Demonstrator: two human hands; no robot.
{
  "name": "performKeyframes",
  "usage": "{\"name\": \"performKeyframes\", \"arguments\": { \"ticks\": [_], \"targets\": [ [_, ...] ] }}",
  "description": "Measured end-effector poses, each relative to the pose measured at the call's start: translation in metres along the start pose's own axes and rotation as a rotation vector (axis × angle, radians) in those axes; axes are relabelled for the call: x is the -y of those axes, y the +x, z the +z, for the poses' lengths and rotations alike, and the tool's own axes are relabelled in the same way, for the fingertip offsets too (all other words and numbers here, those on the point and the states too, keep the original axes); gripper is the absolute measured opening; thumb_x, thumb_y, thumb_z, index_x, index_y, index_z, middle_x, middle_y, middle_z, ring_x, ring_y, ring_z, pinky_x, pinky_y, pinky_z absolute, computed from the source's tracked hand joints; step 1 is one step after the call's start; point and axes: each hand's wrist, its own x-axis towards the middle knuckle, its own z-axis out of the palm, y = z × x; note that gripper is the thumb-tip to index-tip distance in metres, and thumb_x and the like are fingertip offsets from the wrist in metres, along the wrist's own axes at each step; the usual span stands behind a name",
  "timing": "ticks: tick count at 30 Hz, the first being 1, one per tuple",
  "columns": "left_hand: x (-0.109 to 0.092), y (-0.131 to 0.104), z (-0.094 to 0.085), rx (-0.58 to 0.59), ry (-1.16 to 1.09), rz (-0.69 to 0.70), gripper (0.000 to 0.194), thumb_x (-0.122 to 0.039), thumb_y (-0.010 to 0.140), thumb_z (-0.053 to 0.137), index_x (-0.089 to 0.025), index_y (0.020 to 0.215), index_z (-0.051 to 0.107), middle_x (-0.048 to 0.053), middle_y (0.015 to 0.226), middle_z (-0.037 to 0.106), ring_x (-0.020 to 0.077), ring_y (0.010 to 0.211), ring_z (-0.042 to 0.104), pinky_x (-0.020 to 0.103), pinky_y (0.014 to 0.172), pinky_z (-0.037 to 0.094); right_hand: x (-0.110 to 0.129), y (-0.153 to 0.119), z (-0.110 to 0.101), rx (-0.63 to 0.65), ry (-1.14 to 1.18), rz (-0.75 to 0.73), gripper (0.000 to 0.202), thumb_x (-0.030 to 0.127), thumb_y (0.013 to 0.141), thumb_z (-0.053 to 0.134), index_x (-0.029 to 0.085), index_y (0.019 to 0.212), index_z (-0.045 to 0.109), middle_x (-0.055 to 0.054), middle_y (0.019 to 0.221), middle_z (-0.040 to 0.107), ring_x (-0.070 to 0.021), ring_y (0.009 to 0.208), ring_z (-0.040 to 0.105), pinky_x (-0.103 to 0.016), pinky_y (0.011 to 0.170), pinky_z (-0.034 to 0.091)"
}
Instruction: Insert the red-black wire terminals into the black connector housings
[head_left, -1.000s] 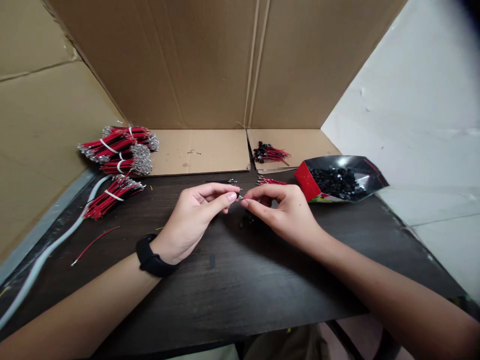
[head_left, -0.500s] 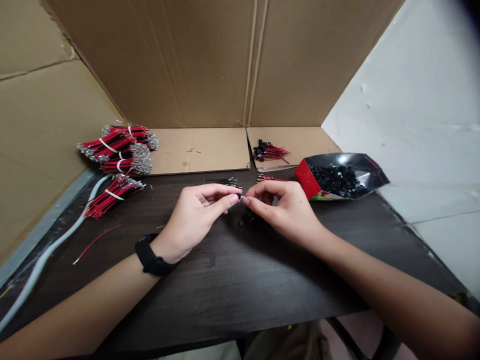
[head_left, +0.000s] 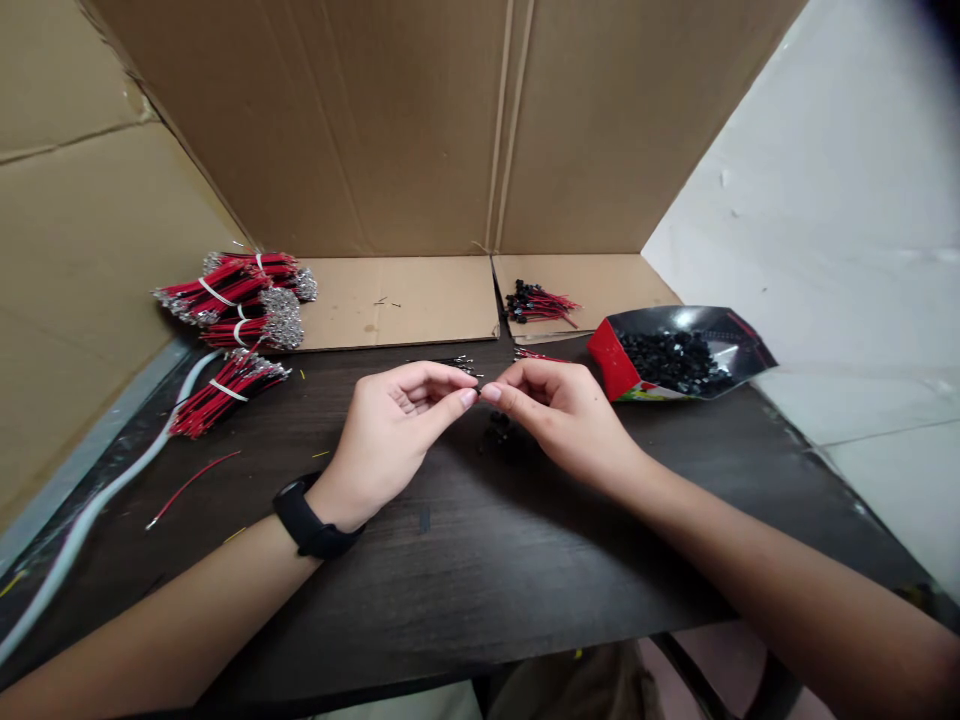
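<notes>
My left hand (head_left: 405,415) is closed in a pinch on a small black plastic piece (head_left: 478,391), mostly covered by the fingertips. Against it press the thumb and forefinger of my right hand (head_left: 551,405), pinching a wire whose metal tip showed a moment before; the fingers now hide it. Just beneath the right fingers lie several loose black pieces (head_left: 501,428). Black wires with metal ends (head_left: 457,363) lie behind my left fingertips, and red wires (head_left: 536,354) behind my right hand.
Tied bundles of red and black wires (head_left: 225,395) lie at the left, near a pale cable (head_left: 112,490) and a single red wire (head_left: 191,485). An open box (head_left: 611,360) of black pieces stands right. Red wires with black ends (head_left: 536,302) rest on cardboard (head_left: 435,300).
My two hands' fingertips have come closer together, and the silver tip between them has gone out of sight. Bundles and box stay put.
</notes>
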Motion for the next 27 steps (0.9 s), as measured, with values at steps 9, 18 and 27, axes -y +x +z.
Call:
{"name": "performKeyframes", "arguments": {
  "ticks": [9,18,27],
  "targets": [
    [-0.0023,-0.0017,0.0011,-0.037,0.007,0.009,0.023,-0.028,0.075,0.092,-0.019,0.094,0.084,0.007,0.096,0.082,0.0222,0.088,0.075,0.035,0.089,0.061,-0.0018,0.0001,0.0006,0.009,0.081,-0.048,0.017,0.025,0.094,0.062,0.018,0.079,0.067,0.0,0.076,0.068,-0.0133,0.071,0.058,-0.026,0.065,0.044],
    [-0.0032,-0.0028,-0.0015,-0.043,0.068,0.034,0.013,-0.022,0.074,0.092,-0.024,0.086,0.086,0.004,0.09,0.083,0.0214,0.082,0.077,0.032,0.084,0.062,-0.0038,-0.0015,0.0017,0.015,0.057,-0.117,0.015,0.02,0.093,0.063,0.018,0.079,0.068,0.0,0.075,0.07,-0.0135,0.07,0.06,-0.025,0.066,0.045],
    [-0.0021,-0.0031,-0.0046,-0.026,0.111,0.056,0.012,-0.02,0.074,0.091,-0.023,0.085,0.086,0.004,0.089,0.084,0.021,0.082,0.078,0.03,0.083,0.064,-0.0065,-0.0047,0.0068,0.04,0.074,-0.117,0.017,0.022,0.096,0.063,0.017,0.081,0.07,0.0,0.073,0.068,-0.0125,0.068,0.058,-0.024,0.063,0.043]
  ]
}}
